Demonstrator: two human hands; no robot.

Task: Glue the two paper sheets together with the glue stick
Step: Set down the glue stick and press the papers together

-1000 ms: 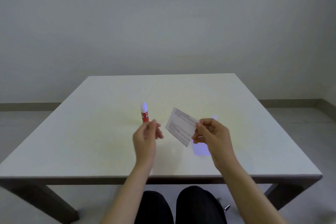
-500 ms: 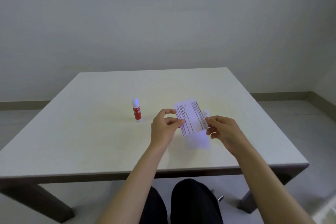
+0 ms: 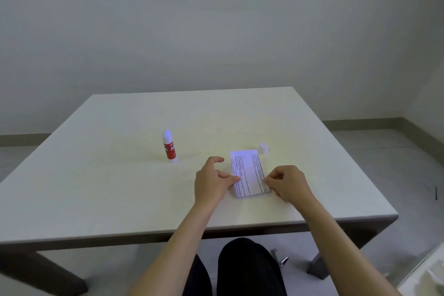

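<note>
A printed paper sheet [image 3: 249,174] lies flat on the white table [image 3: 120,187], over a second sheet whose top edge [image 3: 242,152] shows beyond it. My left hand [image 3: 212,181] pinches the printed sheet's left edge with thumb and finger. My right hand [image 3: 287,184] pinches its right edge near the lower corner. The red glue stick [image 3: 169,146] stands upright to the left, uncapped with its white tip up, well apart from both hands. Its small white cap [image 3: 263,148] sits just beyond the sheets' top right corner.
The table's front edge runs just below my wrists. My dark-clad legs [image 3: 240,269] are under the table. A wall stands behind the table, and grey floor lies to the right.
The printed sheet was held up in the air in my right hand; my left hand joined it, and both hands have lowered it flat onto the sheet on the table.
</note>
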